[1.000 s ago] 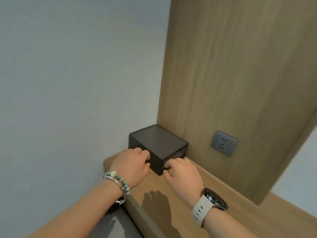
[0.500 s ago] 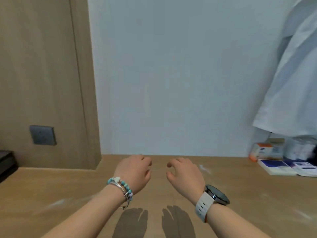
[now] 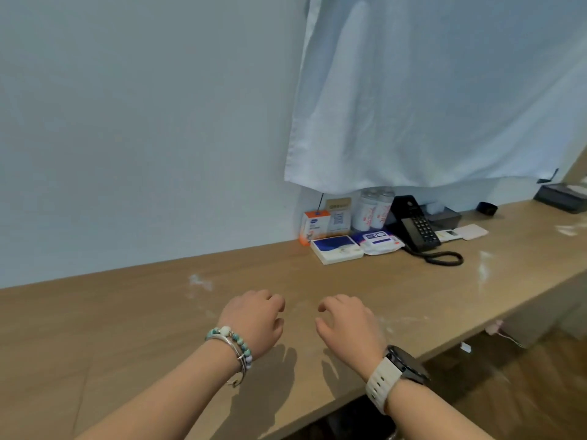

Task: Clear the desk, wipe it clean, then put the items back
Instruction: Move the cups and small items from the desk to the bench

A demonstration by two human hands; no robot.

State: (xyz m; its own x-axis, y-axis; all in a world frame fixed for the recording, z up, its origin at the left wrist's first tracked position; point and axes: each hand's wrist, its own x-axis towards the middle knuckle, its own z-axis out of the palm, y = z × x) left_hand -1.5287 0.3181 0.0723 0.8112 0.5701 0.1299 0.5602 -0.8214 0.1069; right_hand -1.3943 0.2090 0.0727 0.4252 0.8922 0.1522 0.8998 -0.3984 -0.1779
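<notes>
Fingers: on the left hand and the right hand they hang loosely curled and a little apart, gripping nothing; both hands hover side by side just above the wood, with their shadows beneath them
Step in hand: as I read it, clearing; the hands are empty and the things lie well off to the right, so the next reach goes that way
Doing it well: take the flat front pieces first; lift the telephone by base and handset together and gather its coiled cord, so it does not drag the pack beside it
Long light-brown wooden desk: runs along the wall, bare under the hands; whitish smears near them and more far right suggest wiping is not yet done
Items: clustered at the back edge; flat white-and-blue box in front, soft white wipes pack just beside it, black corded telephone to the right, orange-and-white carton and two white cups behind
Further right: white card, dark tray at the far end
Around: large white hanging cloth, its hem just above the cluster; pale wall
</notes>
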